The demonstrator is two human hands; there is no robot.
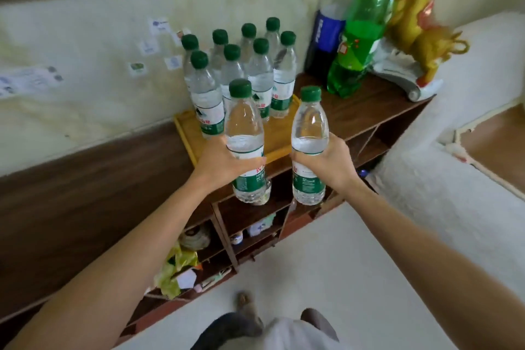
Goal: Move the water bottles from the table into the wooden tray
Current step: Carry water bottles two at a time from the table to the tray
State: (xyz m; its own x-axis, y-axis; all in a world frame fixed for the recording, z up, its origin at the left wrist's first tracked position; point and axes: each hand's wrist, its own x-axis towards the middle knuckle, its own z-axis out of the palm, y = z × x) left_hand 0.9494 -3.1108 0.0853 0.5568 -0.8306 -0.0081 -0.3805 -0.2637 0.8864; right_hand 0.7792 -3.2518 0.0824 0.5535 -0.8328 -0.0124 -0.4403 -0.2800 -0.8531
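My left hand (218, 163) grips a clear water bottle (244, 125) with a green cap and green label, held upright over the tray's near edge. My right hand (326, 163) grips a second such bottle (309, 128), upright, just right of the tray and in front of the cabinet top. The yellow wooden tray (189, 139) sits on the dark wooden cabinet top (355, 111) against the wall. Several green-capped water bottles (260, 77) stand upright in the tray's far part, packed in rows.
A tall blue-label soda bottle (326, 34) and a green soda bottle (360, 37) stand at the cabinet's back right, next to a golden figurine (420, 17). Open shelves (250, 224) with small items lie below. A white covered surface (454, 150) is to the right.
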